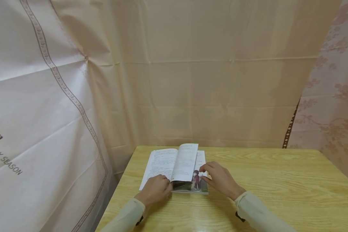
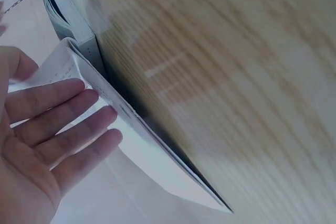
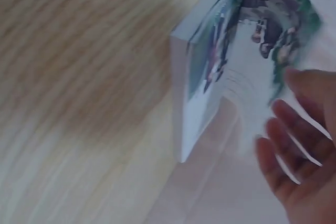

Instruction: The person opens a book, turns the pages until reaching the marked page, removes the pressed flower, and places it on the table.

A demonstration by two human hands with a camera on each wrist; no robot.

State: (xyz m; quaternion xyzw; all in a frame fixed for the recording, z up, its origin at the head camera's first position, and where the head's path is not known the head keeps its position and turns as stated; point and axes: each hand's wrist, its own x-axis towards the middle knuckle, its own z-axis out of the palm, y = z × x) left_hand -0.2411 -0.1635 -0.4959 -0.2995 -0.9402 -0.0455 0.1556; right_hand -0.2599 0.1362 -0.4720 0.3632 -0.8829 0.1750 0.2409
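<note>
An open paperback book [image 1: 161,162] lies on the wooden table, with printed text on its left side. One leaf [image 1: 186,162] stands lifted and curved over the middle, and a colour picture of a child [image 1: 196,180] shows on the right side below it. My left hand [image 1: 156,188] rests at the lower part of the left page, its fingers nearly straight across the paper in the left wrist view. Beside the right edge is my right hand [image 1: 220,178]. Its thumb and fingers are loosely bent and apart in the right wrist view, near the raised illustrated leaf [image 3: 286,40].
The yellow wood-grain table [image 1: 266,187] extends to the right of the book. Behind it hangs a beige cloth [image 1: 208,80], with a white printed cloth [image 1: 46,129] at the left and a floral one [image 1: 333,106] at the right.
</note>
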